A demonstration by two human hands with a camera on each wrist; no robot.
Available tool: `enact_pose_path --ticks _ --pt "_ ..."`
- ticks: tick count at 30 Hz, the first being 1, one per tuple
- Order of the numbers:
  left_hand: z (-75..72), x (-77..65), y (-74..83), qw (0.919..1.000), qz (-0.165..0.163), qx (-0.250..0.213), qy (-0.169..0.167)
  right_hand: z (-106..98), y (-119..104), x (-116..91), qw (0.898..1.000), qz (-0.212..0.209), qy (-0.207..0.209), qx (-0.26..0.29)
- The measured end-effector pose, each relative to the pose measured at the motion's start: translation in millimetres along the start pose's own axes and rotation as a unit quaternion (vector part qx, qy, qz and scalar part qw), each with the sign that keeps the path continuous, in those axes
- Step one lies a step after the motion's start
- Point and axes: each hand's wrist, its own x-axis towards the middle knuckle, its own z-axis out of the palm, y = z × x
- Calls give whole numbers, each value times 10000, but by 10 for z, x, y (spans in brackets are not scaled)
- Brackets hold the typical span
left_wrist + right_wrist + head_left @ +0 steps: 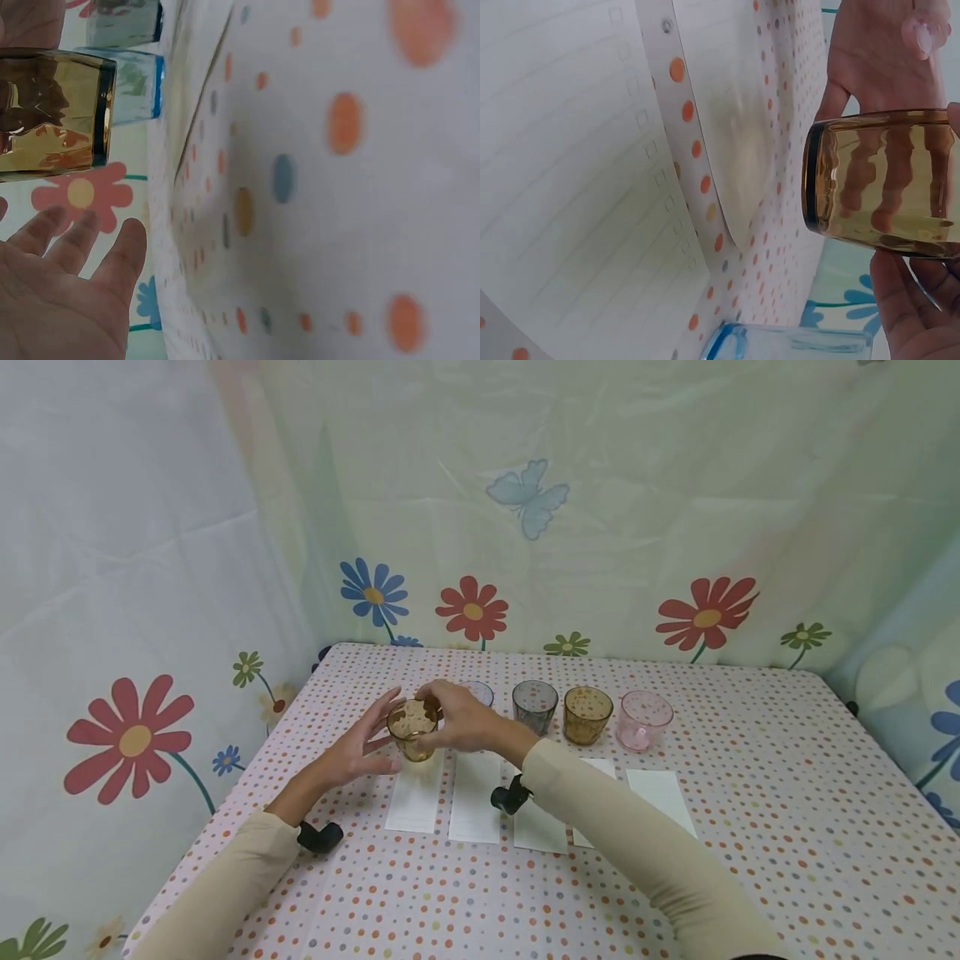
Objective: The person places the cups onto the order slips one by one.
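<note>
An amber glass [414, 745] is held upright above the left end of the table, its base off the paper below. My right hand [468, 718] grips it, with the thumb on the near side and fingertips [900, 292] against its wall in the right wrist view. Beside the glass on the left, my left hand [356, 750] has its fingers spread. In the left wrist view those fingers [116, 262] stand apart from the amber glass [52, 112]. A blue-tinted glass [480, 692] is partly hidden behind my right hand.
A grey glass [535, 706], another amber glass [587, 714] and a pink glass [645, 718] stand in a row to the right. Several white paper slips [475, 802] lie before them on the dotted tablecloth [420, 893]. A flowered curtain [585, 568] hangs behind.
</note>
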Motion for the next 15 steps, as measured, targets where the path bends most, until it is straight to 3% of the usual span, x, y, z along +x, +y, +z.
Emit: enact_pose_path --ticks 8,15 --pt "83 -156 19 9982 -279 -427 -301 94 -6 -73 9997 80 -217 128" --pt "114 -219 10 9977 -212 -532 -366 179 5 -133 9992 133 -382 -61"
